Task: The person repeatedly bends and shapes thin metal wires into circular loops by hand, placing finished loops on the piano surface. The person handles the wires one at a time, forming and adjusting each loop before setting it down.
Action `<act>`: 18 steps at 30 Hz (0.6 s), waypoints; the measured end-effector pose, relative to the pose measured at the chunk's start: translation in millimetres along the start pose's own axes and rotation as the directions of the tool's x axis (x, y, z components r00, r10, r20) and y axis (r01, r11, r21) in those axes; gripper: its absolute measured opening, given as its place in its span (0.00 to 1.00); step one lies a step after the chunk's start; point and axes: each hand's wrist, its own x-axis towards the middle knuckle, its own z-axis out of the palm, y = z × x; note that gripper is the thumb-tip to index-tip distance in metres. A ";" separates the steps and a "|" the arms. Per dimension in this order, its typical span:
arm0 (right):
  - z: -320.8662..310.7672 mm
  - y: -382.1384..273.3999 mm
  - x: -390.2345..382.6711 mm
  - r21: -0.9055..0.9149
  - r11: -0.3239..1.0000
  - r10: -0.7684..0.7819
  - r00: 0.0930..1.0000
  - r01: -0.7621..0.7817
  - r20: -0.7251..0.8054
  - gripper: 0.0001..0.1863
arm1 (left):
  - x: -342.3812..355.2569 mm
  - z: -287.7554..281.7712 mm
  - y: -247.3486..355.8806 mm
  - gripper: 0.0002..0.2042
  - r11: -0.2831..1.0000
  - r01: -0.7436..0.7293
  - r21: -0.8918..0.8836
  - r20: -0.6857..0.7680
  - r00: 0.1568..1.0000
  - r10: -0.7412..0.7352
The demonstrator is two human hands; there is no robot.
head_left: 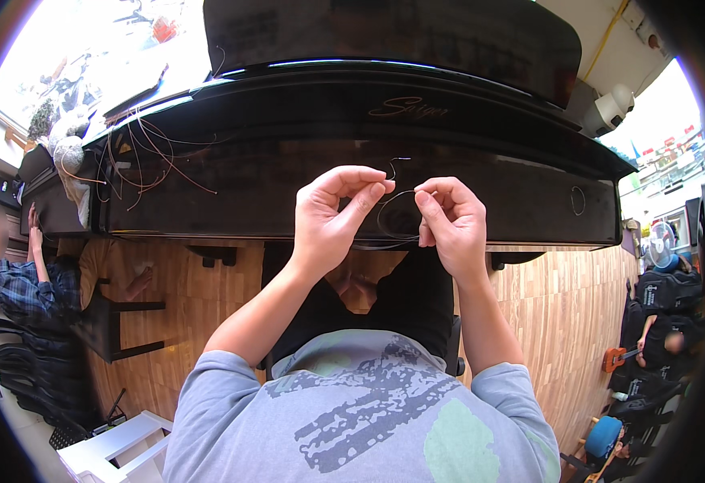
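My left hand (pixel 336 213) is closed in a pinch on a thin wire (pixel 391 211), thumb against index finger, over the lid of a black piano (pixel 248 185). My right hand (pixel 453 225) pinches the same wire a little to the right, where it curves in a loop between my hands and trails along the lid's front edge. A short bent piece (pixel 399 158) shows just above my left fingers; whether it joins the wire is unclear. Several loose coppery wires (pixel 147 153) lie at the lid's left part, and a small wire loop (pixel 578 201) lies on its right part.
A person (pixel 22 282) sits at far left, hand raised on dark furniture, beside a black bench (pixel 123 326). A white rack (pixel 123 451) is at lower left. At right are another person (pixel 662 342), a small orange guitar (pixel 614 359), black bags (pixel 666 290) and a fan (pixel 661 241).
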 end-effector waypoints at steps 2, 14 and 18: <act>0.0 -0.6 0.3 -0.002 1.000 -0.001 1.000 0.001 -0.002 0.03 | 1.0 -0.4 0.2 0.07 1.000 0.011 -0.009 -0.008 1.000 -0.011; -4.6 2.2 1.6 0.127 0.992 0.002 1.000 -0.002 -0.001 0.04 | 1.8 -1.8 -2.4 0.06 0.997 0.064 -0.038 -0.022 0.998 -0.065; -3.1 0.4 1.6 0.126 0.992 0.002 1.000 0.000 -0.015 0.03 | 0.5 -2.6 -3.3 0.06 0.998 0.054 -0.015 0.003 0.999 -0.054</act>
